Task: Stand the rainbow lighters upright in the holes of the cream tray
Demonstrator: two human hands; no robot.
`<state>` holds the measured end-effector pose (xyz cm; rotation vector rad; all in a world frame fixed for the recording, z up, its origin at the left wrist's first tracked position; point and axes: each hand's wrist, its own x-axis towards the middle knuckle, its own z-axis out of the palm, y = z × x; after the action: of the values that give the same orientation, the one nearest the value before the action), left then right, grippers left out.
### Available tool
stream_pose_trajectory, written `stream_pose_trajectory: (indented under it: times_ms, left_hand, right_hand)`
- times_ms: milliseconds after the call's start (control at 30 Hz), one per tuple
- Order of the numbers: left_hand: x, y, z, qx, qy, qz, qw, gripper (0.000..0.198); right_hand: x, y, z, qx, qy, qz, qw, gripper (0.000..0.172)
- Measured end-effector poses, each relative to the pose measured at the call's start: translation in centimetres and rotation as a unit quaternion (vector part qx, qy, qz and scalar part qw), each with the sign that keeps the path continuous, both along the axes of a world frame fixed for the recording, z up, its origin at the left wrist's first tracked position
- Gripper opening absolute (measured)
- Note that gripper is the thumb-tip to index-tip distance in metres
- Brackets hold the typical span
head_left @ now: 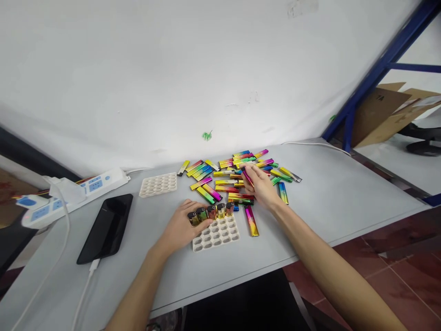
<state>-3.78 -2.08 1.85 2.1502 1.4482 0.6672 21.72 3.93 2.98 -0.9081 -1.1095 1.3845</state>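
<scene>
A white tray (pixel 216 235) with rows of oval slots lies near the table's front edge. Several metallic lighters (pixel 212 211) stand upright along its back row. My left hand (pixel 184 224) closes round the left end of that row, thumb in front and fingers behind. At the loose pile, my right hand (pixel 260 185) pinches a dark pink lighter (pixel 248 178), partly hidden by the fingers. Around it many shiny rainbow-coloured lighters (pixel 225 188) lie flat, some overlapping. One pink-and-yellow lighter (pixel 251 220) rests just right of the tray.
A second slotted tray (pixel 158 185) lies at the back left, its slots unfilled. Left of it are a black phone (pixel 105 227) on a white cable (pixel 86 287) and a power strip (pixel 86 191). A white wall (pixel 213 82) bounds the table behind; cardboard boxes (pixel 386 112) stand at the far right.
</scene>
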Motion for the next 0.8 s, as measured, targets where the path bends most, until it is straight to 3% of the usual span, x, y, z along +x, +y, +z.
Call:
stream_pose_trajectory:
  times_ms: [133,267,433,533,700,800]
  left_hand:
    - [0.14,-0.09,0.30,-0.001,0.009,0.003,1.000,0.034]
    - [0.15,-0.16,0.39,-0.001,0.013,0.001,1.000,0.033]
    - [0.07,-0.12,0.20,-0.001,0.011,0.006,1.000,0.032]
    - [0.04,-0.08,0.17,-0.001,0.011,0.003,1.000,0.033]
    - [0.03,-0.07,0.12,-0.007,0.006,0.004,1.000,0.035]
    - [0.04,-0.07,0.08,-0.002,0.006,0.009,1.000,0.036]
  right_hand:
    - [-0.24,-0.18,-0.06,0.004,-0.031,-0.041,0.999,0.041]
    - [-0.42,-0.26,-0.10,0.049,-0.067,-0.053,0.995,0.037]
    - [-0.39,-0.43,0.26,0.037,-0.015,-0.073,0.997,0.039]
    - [-0.24,-0.52,0.47,0.012,0.020,-0.055,0.998,0.041]
    - [-0.11,-0.60,0.64,-0.025,0.023,-0.006,0.999,0.060]
    - [-0.17,-0.67,0.76,-0.059,0.041,0.021,0.997,0.059]
